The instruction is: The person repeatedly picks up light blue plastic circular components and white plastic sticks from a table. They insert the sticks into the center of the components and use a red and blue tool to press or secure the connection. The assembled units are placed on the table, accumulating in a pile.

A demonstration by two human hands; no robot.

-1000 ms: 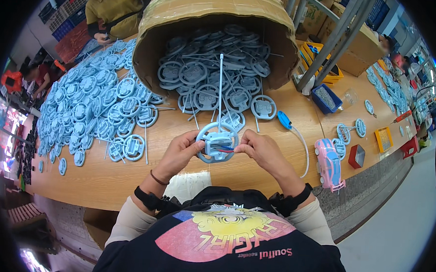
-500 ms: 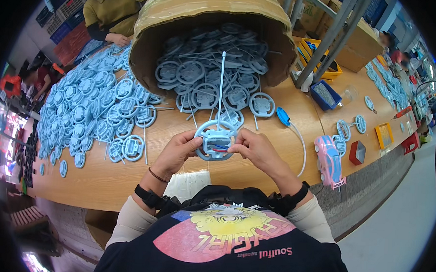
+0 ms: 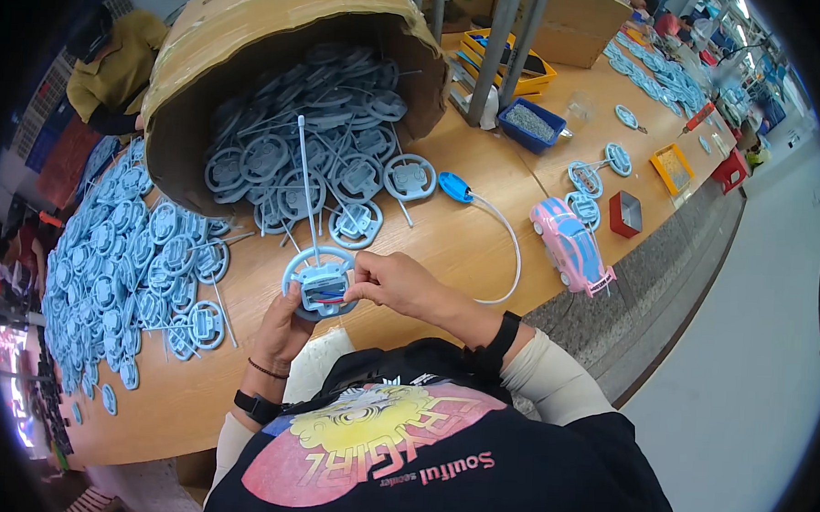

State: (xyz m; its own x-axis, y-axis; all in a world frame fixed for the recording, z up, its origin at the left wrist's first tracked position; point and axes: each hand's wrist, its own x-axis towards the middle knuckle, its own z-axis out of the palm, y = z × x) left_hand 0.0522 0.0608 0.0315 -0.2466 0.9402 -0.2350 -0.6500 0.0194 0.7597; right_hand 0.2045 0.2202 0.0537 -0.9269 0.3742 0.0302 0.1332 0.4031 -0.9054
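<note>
In front of my body I hold a light blue toy remote control (image 3: 311,263) shaped like a steering wheel, its long thin antenna pointing up and away. An open compartment in its middle shows red and blue wires (image 3: 331,298). My left hand (image 3: 284,328) is closed on the lower left of the rim, thumb on top. At the right end of the compartment, the thumb and fingers of my right hand (image 3: 386,282) are pinched together where the wires run; the exact grip is partly hidden.
Beyond the remote lies a large cardboard drum (image 3: 283,22) full of similar remotes. More are in a heap (image 3: 107,270) at left. At right are a blue disc with white cable (image 3: 454,187), a pink toy car (image 3: 571,245), a blue bin (image 3: 532,122) and a red box (image 3: 625,213).
The view has turned to the right, so the bench and hands appear farther left. The remote is now tilted somewhat, with both hands still on it and my right hand still pinched at its compartment.
</note>
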